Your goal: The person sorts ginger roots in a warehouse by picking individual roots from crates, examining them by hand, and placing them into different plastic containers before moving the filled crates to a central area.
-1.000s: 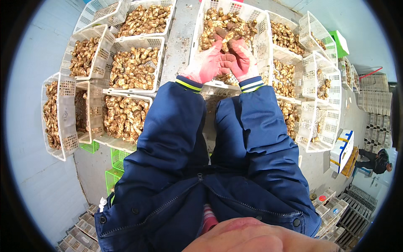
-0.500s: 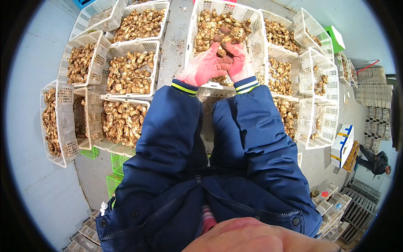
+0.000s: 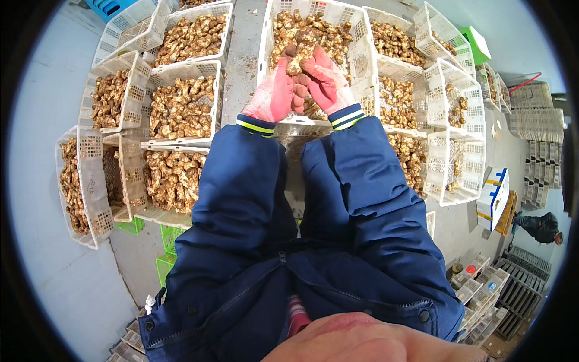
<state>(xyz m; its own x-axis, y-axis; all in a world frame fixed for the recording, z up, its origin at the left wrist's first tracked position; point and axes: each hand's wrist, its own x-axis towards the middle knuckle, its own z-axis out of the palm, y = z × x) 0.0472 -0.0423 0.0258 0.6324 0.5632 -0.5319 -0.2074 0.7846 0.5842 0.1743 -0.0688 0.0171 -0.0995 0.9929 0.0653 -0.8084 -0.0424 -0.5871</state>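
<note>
Both gloved hands (image 3: 301,81) have risen, clutching one brown lump (image 3: 300,55).

Brown knobbly lump (image 3: 300,60): held up between both gloved hands, left hand (image 3: 274,93) and right hand (image 3: 325,81) closed around it, fingertips touching. Sits over the white mesh crate (image 3: 362,66) (heaped with similar brown lumps, kind unclear), just above the pile.
</note>
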